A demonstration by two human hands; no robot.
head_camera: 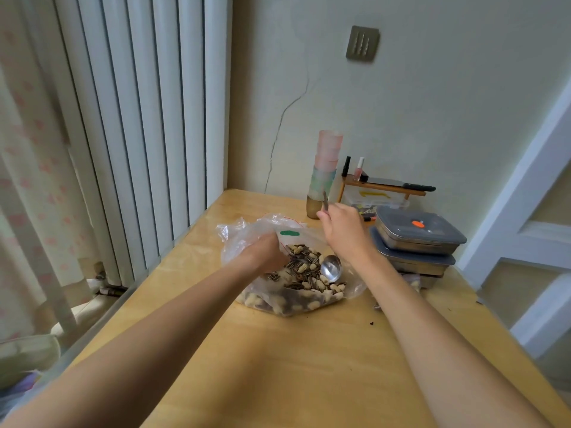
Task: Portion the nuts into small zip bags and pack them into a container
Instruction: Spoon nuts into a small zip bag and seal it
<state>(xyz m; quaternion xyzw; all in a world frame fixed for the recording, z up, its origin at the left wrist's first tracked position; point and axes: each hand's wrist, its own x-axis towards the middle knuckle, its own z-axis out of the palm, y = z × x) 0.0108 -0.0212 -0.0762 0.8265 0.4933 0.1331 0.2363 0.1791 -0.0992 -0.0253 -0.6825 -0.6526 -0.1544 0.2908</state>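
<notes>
A large clear plastic bag (296, 299) full of peanuts and sunflower seeds (306, 273) lies open on the wooden table (278, 366). My left hand (265, 253) grips the bag's opening together with a small zip bag (292, 233) that has a green mark and a red seal line. My right hand (343, 230) holds the handle of a metal spoon (331, 268). The spoon's bowl hangs just above the nuts and looks empty. Two stacked metal containers with grey lids (417, 239) stand to the right of the bag.
A stack of pink and green cups (324, 171) stands against the wall behind my right hand. A small wooden shelf (386, 186) with bottles and a clear box is beside it. A radiator (148, 118) runs along the table's left edge. Crumbs (372, 322) lie near my right forearm.
</notes>
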